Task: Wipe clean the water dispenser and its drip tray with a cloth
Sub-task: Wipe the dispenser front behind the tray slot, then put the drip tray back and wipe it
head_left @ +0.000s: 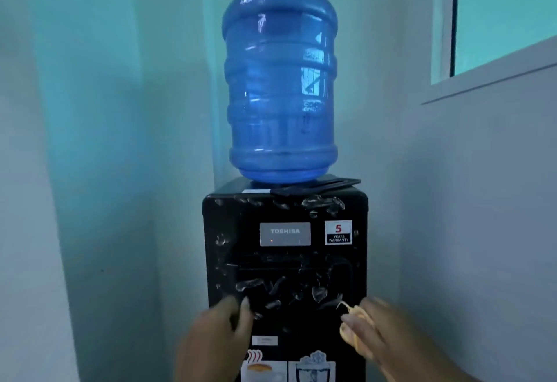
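A black water dispenser stands in a corner with a blue water bottle upside down on top. A flat black tray-like piece lies on its top beside the bottle. Wet smears streak the front panel. My left hand is raised at the panel's lower left, fingers curled and holding nothing I can see. My right hand, blurred, grips a crumpled yellow cloth close to the panel's lower right edge. The tap area is dark and hard to make out.
Pale walls close in on both sides of the dispenser. A window frame juts out at the upper right. Hot and cold picture labels sit low on the front.
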The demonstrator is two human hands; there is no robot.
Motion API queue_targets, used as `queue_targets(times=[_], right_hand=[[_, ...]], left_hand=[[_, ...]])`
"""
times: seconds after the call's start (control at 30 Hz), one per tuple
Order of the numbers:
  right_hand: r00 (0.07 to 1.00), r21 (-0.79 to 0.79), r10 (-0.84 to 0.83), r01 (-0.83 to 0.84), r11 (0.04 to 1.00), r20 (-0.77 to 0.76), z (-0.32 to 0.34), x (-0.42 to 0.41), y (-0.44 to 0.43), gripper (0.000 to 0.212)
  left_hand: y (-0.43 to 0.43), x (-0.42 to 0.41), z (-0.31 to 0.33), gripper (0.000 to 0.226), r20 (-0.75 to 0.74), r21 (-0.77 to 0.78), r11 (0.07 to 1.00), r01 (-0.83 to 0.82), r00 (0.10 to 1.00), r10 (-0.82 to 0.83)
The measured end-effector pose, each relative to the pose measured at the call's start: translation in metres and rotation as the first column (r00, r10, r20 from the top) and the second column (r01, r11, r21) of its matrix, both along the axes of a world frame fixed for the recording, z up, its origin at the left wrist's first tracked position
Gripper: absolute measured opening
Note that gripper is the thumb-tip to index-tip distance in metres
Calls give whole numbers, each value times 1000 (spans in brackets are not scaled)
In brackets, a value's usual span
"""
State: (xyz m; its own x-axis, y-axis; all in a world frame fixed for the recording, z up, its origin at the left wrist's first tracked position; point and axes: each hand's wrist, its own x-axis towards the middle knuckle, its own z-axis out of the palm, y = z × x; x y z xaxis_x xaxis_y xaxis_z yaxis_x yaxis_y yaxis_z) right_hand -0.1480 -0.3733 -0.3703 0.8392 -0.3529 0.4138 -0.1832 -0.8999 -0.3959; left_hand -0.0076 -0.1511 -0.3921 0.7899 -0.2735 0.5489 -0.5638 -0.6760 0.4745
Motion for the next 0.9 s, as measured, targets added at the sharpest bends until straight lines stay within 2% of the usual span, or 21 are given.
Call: queue_targets(times=[0.07,0.13,0.2,0.27,0.33,0.37,0.47,0.57,0.77,0.9], right_hand=[[993,-17,32,-30,999,113,24,-7,-1,82],[978,-25,58,-54,998,200,45,-11,-2,73],[961,-58,86,-73,996,265,63,-14,-2,62],[946,-87,124,-103,991,299,78,-14,-6,57],[940,-109,128,-98,989,315,88,-10,-13,59],[939,-118,126,-93,989,321,92,-7,-17,60],[936,-88,106,-81,993,337,104,1,-28,57],[914,-17,95,-96,995,396,116,3,-36,49],[898,150,-26,-45,988,440,109,8,-46,51],[845,291,-141,-19,956,516,112,1,-54,53]], left_hand=[[-13,-12,59,44,189,-182,980,82,981,-47],[-31,-10,102,37,390,-253,953,168,919,-58],[-49,0,132,39,312,-256,953,165,947,-80],[-69,1,163,62,94,-120,981,155,985,-144],[-85,6,180,79,-99,-4,984,179,979,-179],[-93,10,185,84,-130,51,983,179,977,-171],[-105,30,189,89,-113,237,963,127,988,-102],[-110,41,196,76,-63,298,949,104,994,-90],[-94,54,215,73,-168,292,937,192,975,-147],[-66,46,216,89,-178,189,945,266,956,-234]])
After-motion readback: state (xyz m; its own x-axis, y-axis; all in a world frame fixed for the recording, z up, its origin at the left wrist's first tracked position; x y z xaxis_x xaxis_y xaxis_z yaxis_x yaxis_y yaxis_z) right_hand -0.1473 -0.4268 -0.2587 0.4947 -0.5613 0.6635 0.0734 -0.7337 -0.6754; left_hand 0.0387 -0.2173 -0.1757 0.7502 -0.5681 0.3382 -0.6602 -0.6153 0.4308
